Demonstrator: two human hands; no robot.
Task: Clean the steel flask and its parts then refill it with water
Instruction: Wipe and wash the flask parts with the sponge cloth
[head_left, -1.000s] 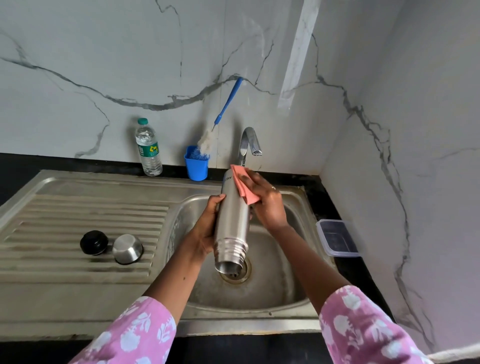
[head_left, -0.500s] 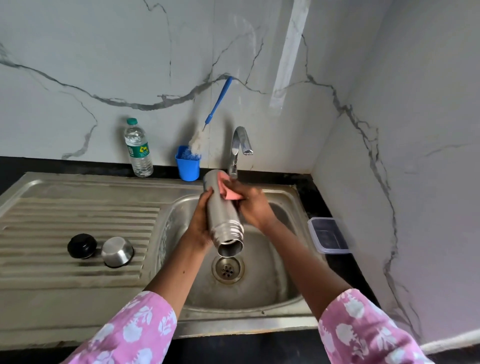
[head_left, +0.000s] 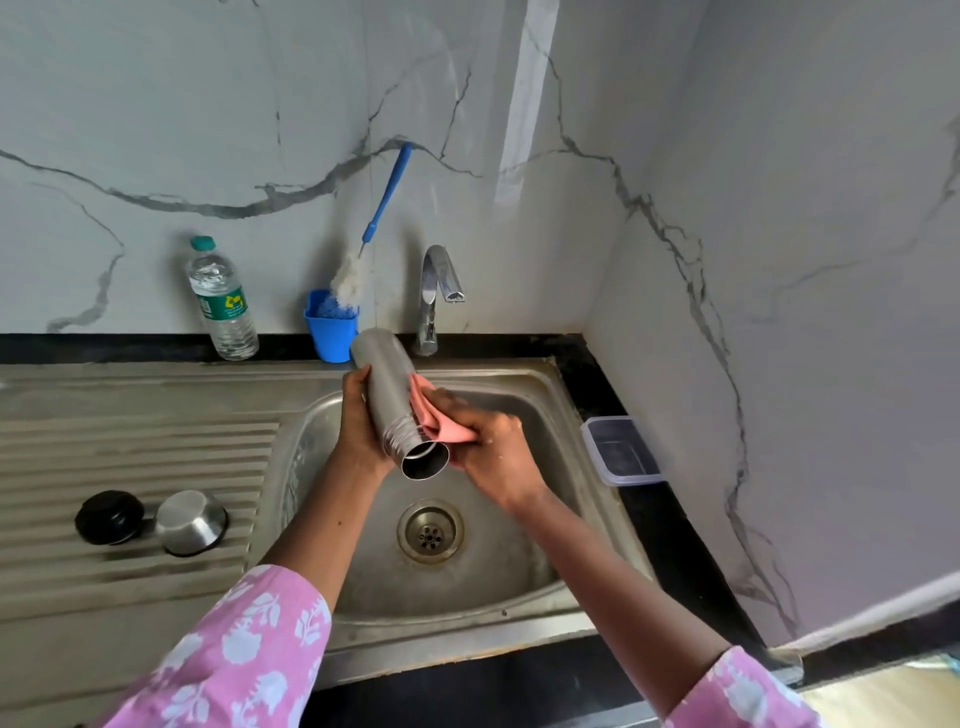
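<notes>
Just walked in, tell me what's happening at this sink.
A person is wiping a steel flask over the sink. The left hand grips its body, mouth tilted toward the camera, while the right hand rubs a pink cloth near the threaded neck. The black stopper and steel cup sit on the drainboard.

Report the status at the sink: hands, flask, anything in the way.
Left hand grips flask, tilted over sink, mouth open. Right hand presses pink cloth against its neck. Nothing in the way.
</notes>
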